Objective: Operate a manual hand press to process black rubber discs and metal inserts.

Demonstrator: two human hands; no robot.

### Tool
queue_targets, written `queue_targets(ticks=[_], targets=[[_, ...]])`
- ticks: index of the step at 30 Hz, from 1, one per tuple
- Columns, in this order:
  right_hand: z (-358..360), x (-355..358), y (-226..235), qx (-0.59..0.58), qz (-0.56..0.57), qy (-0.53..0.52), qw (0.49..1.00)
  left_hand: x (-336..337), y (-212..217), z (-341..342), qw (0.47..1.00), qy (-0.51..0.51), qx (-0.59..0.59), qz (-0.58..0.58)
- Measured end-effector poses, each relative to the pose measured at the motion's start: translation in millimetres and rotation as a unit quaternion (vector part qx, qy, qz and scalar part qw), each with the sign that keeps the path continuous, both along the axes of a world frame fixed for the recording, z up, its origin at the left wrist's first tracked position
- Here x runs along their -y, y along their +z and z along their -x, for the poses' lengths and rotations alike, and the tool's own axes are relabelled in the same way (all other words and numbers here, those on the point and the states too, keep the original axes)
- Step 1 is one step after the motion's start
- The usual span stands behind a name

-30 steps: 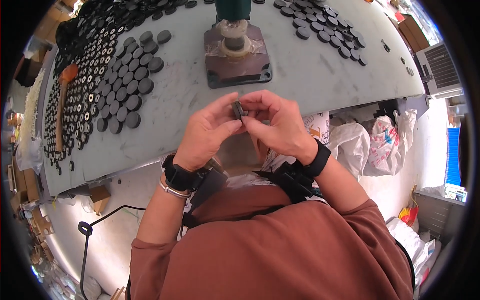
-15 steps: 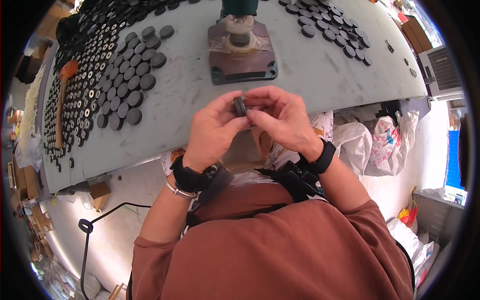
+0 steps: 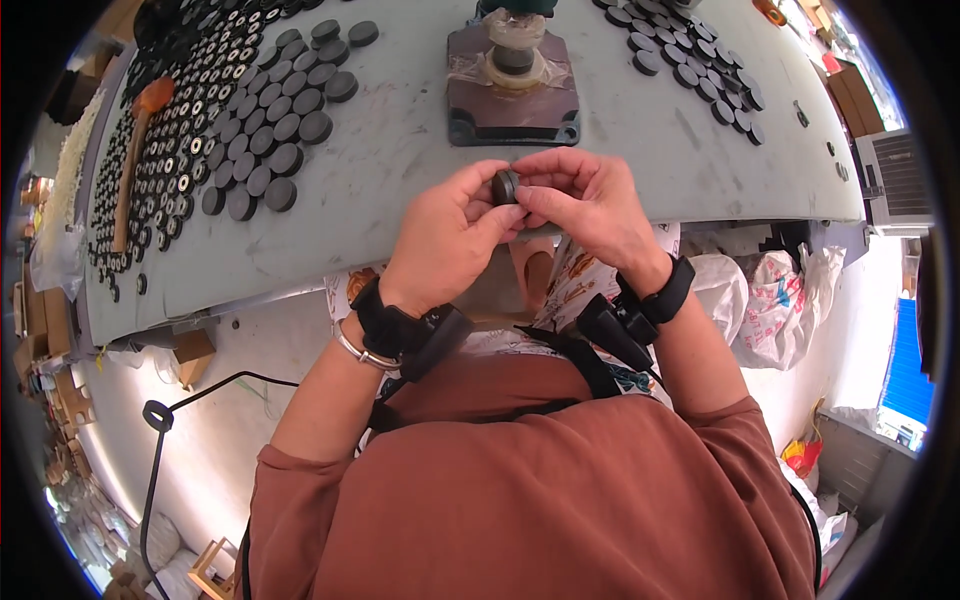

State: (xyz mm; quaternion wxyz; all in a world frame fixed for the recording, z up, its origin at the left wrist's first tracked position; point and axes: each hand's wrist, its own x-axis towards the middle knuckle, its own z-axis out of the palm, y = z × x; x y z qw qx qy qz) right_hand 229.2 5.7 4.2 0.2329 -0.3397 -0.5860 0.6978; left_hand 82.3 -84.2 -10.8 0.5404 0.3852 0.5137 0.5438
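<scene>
Over the near edge of a grey workbench (image 3: 400, 170), the left hand (image 3: 445, 235) and right hand (image 3: 590, 205) together pinch one small black disc (image 3: 505, 186) between fingertips. Since a second earlier, the hands have barely shifted, suggesting continued fiddling. Rows of matching discs (image 3: 250, 120) lie far left, a press base (image 3: 513, 90) just beyond.

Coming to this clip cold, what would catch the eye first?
First, the left hand and right hand pinching one small black round disc together over the grey table's near edge. Then the rows of matching black discs at far left, beside a wooden-handled tool.
</scene>
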Motion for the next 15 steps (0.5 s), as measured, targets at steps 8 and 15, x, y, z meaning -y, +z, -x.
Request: queue_targets(ticks=[8,15], targets=[[2.5,3.9,1.1,0.044,-0.088,0.000,0.995,2.2,1.1,0.0,0.994,0.004,-0.111,0.012],[15.7,22.8,7.5,0.123,-0.208,-0.047,0.969,3.4,-3.1,-2.0,0.985,0.021,-0.170,-0.007]])
